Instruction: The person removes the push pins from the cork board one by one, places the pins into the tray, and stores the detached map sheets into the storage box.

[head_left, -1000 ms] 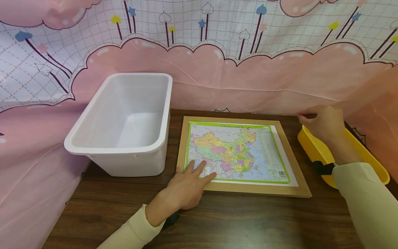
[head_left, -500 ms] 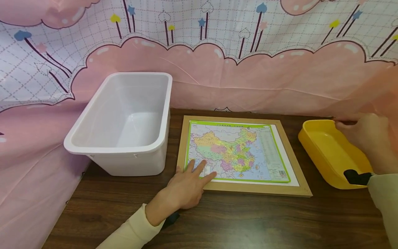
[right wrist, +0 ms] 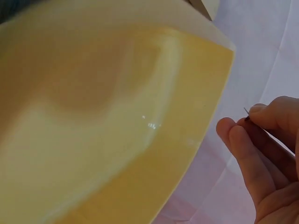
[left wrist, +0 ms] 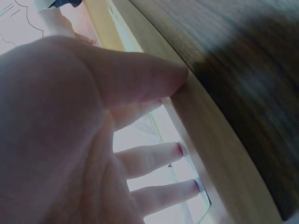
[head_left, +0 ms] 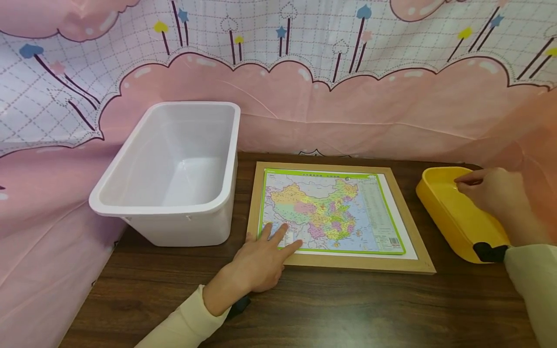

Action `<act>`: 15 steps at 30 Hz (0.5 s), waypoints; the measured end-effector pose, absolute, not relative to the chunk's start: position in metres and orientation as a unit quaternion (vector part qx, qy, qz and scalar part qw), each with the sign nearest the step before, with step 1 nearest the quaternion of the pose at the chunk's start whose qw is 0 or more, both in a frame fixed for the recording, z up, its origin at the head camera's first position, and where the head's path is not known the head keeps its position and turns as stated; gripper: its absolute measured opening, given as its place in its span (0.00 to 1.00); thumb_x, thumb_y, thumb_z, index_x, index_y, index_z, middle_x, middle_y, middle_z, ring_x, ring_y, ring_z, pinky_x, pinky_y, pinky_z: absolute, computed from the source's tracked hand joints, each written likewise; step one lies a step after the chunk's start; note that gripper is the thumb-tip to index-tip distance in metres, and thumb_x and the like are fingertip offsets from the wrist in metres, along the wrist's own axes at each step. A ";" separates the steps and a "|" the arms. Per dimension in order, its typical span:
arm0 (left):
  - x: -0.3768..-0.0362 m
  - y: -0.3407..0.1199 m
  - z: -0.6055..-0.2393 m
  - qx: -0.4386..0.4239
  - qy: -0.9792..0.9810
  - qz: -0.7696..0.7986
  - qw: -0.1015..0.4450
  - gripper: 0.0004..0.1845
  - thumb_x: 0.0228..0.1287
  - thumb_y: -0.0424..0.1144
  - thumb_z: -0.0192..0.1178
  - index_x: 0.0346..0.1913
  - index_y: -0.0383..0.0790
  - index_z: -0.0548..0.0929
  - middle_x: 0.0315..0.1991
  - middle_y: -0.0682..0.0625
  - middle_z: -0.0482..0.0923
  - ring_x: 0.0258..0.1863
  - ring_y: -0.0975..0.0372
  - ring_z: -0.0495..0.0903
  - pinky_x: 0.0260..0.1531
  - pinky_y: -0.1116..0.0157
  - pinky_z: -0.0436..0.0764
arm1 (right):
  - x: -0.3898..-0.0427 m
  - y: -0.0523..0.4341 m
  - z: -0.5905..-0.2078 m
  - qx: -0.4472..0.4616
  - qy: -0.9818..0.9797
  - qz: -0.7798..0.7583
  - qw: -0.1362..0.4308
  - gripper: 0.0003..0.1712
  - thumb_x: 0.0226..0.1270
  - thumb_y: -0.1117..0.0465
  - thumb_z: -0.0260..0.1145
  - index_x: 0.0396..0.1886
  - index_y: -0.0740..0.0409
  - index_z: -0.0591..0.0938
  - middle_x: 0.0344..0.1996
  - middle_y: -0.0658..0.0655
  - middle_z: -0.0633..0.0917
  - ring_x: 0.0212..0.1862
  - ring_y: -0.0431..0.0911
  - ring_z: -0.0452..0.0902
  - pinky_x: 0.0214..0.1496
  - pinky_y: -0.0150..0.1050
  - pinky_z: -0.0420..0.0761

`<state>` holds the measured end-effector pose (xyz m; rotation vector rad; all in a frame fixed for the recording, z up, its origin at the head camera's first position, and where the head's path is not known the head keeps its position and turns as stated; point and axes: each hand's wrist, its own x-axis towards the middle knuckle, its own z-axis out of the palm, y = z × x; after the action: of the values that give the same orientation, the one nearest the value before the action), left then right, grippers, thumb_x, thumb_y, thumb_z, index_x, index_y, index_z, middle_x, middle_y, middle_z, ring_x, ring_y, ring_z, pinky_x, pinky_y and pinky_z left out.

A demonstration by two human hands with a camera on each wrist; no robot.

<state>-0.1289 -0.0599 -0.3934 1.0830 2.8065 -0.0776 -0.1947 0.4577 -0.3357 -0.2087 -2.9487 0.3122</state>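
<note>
My left hand (head_left: 261,261) rests with spread fingers on the lower left corner of a green-bordered map (head_left: 313,208). Beneath the map lies a white board (head_left: 406,241) with a wooden frame; in the left wrist view my thumb lies along the frame's edge (left wrist: 205,126). A small round pin head (head_left: 347,179) shows at the map's top edge. My right hand (head_left: 496,195) is over the yellow tray (head_left: 452,232). Between its thumb and fingertips it pinches a thumbtack (right wrist: 246,112), whose thin metal point sticks out; the head is mostly hidden by the fingers.
A deep white plastic tub (head_left: 165,209) stands left of the board. Tiny shiny spots show on the tray floor in the right wrist view. A pink patterned cloth (head_left: 348,116) hangs behind the dark wooden table (head_left: 348,309).
My right hand moved right from over the tray's far end to its right side, then came partly back left over the tray. My left hand and the map stay put.
</note>
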 end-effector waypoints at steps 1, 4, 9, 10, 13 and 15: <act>-0.129 -0.060 -0.394 0.359 0.930 -0.025 0.066 0.32 0.78 0.46 0.59 0.81 0.62 0.67 0.83 0.43 0.61 0.79 0.40 0.67 0.59 0.36 0.83 | -0.195 0.458 -0.337 -0.069 -0.989 0.105 0.076 0.17 0.76 0.58 0.67 0.48 0.69 0.89 0.31 0.67 0.92 0.42 0.71 0.81 0.58 0.72 0.62; -0.129 -0.059 -0.394 0.360 0.930 -0.025 0.067 0.32 0.79 0.46 0.59 0.81 0.62 0.67 0.83 0.43 0.61 0.79 0.40 0.67 0.60 0.36 0.83 | -0.193 0.460 -0.339 -0.069 -0.991 0.104 0.052 0.17 0.77 0.57 0.65 0.48 0.68 0.90 0.36 0.69 0.92 0.43 0.70 0.81 0.55 0.68 0.63; -0.129 -0.059 -0.395 0.360 0.930 -0.027 0.064 0.32 0.79 0.46 0.58 0.81 0.63 0.67 0.83 0.43 0.61 0.79 0.40 0.68 0.59 0.37 0.83 | -0.194 0.462 -0.341 -0.067 -0.993 0.100 0.022 0.17 0.77 0.57 0.64 0.49 0.67 0.90 0.41 0.72 0.91 0.42 0.65 0.80 0.48 0.61 0.66; -0.129 -0.059 -0.395 0.360 0.930 -0.028 0.063 0.32 0.79 0.46 0.58 0.81 0.63 0.67 0.83 0.43 0.61 0.79 0.40 0.68 0.59 0.37 0.83 | -0.195 0.462 -0.341 -0.065 -0.993 0.100 0.017 0.17 0.77 0.57 0.65 0.49 0.66 0.90 0.42 0.72 0.91 0.42 0.64 0.80 0.46 0.59 0.67; -0.129 -0.059 -0.395 0.360 0.931 -0.029 0.060 0.31 0.79 0.46 0.58 0.81 0.63 0.67 0.83 0.43 0.61 0.79 0.40 0.68 0.59 0.37 0.83 | -0.197 0.464 -0.339 -0.043 -0.994 0.097 -0.006 0.16 0.77 0.57 0.65 0.49 0.66 0.90 0.45 0.74 0.90 0.43 0.67 0.81 0.47 0.60 0.67; -0.129 -0.059 -0.395 0.358 0.931 -0.026 0.060 0.31 0.79 0.46 0.58 0.81 0.63 0.67 0.83 0.44 0.61 0.79 0.40 0.68 0.59 0.36 0.83 | -0.197 0.464 -0.339 -0.031 -0.994 0.099 -0.028 0.16 0.76 0.58 0.66 0.50 0.65 0.90 0.46 0.74 0.89 0.44 0.67 0.81 0.48 0.62 0.66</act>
<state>-0.1289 -0.0591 -0.3950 1.0832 2.8186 -0.0791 -0.1975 0.4639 -0.3386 -0.0995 -3.1798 0.3162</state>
